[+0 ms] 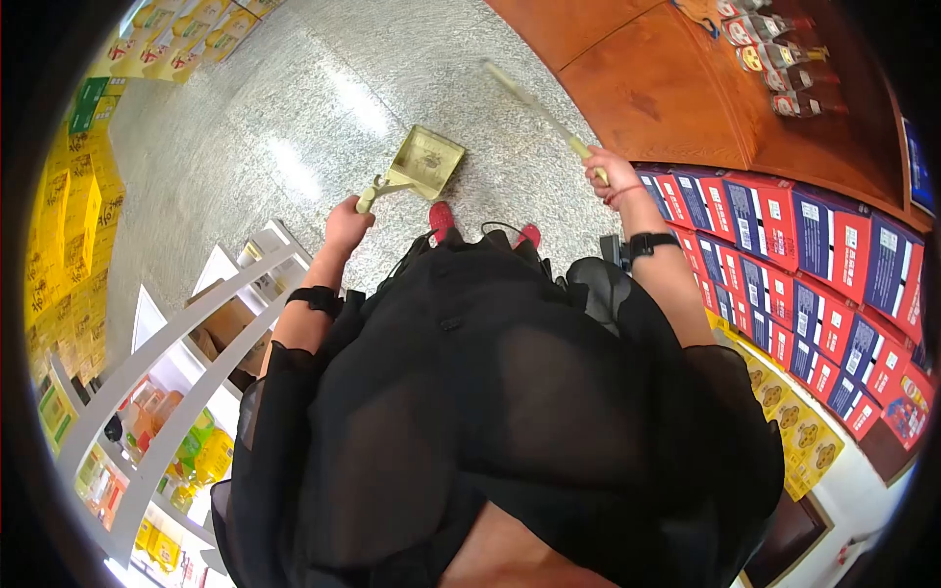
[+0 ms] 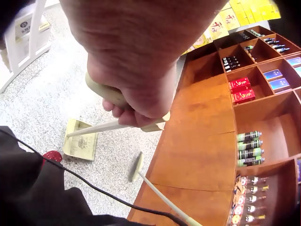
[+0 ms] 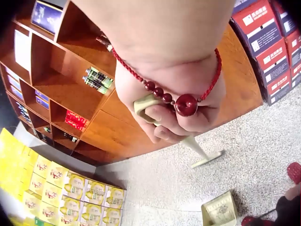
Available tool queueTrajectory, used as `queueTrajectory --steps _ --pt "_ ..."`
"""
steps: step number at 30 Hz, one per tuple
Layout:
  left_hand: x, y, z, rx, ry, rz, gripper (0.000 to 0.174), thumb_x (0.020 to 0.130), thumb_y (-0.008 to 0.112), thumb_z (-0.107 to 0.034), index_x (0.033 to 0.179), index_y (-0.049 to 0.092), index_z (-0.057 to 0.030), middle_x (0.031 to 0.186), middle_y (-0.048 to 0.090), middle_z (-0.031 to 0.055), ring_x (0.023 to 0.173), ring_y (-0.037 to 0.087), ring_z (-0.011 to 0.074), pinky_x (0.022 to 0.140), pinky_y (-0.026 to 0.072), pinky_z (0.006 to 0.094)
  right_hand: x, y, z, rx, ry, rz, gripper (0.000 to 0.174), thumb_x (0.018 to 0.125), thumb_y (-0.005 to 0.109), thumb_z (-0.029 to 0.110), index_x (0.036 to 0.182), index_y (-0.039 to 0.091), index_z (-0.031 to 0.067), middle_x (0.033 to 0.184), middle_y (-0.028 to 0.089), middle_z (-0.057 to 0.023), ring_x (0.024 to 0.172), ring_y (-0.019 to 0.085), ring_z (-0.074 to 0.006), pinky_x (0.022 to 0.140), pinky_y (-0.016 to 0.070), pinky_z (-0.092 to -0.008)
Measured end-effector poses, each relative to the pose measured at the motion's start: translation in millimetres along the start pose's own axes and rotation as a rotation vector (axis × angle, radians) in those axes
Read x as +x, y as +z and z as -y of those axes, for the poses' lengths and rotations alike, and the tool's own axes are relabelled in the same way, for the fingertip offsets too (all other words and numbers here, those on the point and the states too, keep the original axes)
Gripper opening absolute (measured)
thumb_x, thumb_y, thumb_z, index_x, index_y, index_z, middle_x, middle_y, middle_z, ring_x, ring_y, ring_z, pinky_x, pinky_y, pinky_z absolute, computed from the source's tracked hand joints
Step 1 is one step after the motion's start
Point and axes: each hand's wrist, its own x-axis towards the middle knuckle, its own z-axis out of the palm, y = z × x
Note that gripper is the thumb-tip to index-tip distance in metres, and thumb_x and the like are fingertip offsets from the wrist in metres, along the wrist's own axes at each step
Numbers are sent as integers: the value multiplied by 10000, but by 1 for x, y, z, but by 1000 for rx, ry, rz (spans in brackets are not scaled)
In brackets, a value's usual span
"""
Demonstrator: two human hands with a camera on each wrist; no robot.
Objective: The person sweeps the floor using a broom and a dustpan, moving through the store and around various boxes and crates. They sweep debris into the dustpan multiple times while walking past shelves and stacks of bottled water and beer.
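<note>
My left hand (image 1: 346, 227) grips the pale yellow handle of a long-handled dustpan (image 1: 453, 157). Its pan sits low in front of the red shoes (image 1: 441, 218), with the open side and the comb-like teeth showing in the left wrist view. In my right hand (image 1: 610, 174) is the handle of a broom (image 1: 534, 106), fingers curled round it. The stick slants away forward and left. Over the speckled floor, the broom's head (image 2: 136, 167) is apart from the pan, nearer the wooden cabinet in the left wrist view.
A wooden cabinet (image 1: 647, 93) with bottles stands ahead on the right. Red and blue boxes (image 1: 774, 230) are stacked close by my right arm. White shelving (image 1: 162, 367) with goods is at the left, and yellow cartons (image 1: 69, 216) line the far left.
</note>
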Motion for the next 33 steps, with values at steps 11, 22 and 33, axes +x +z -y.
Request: queueTrajectory --steps 11,22,33 --pt "-1 -33 52 -82 -80 -51 294 614 601 -177 871 606 -34 792 624 174 774 593 322 713 451 380 66 84 -30 -71 82 -11 236 771 558 69 986 476 122 606 432 -5 401 348 -77 308 216 -210" --pt "18 -39 21 -49 -75 -74 304 617 604 -182 889 612 -47 796 625 179 779 596 330 723 454 393 -15 91 -9 -98 175 232 578 748 568 31 1302 404 64 640 451 -7 425 341 -36 337 209 -185" --pt "55 -60 11 -145 -131 -158 292 606 601 -161 864 614 -25 772 623 176 746 599 317 695 454 378 52 65 81 -1 -4 49 544 763 586 90 1274 397 106 617 449 -10 405 329 -50 330 222 -192"
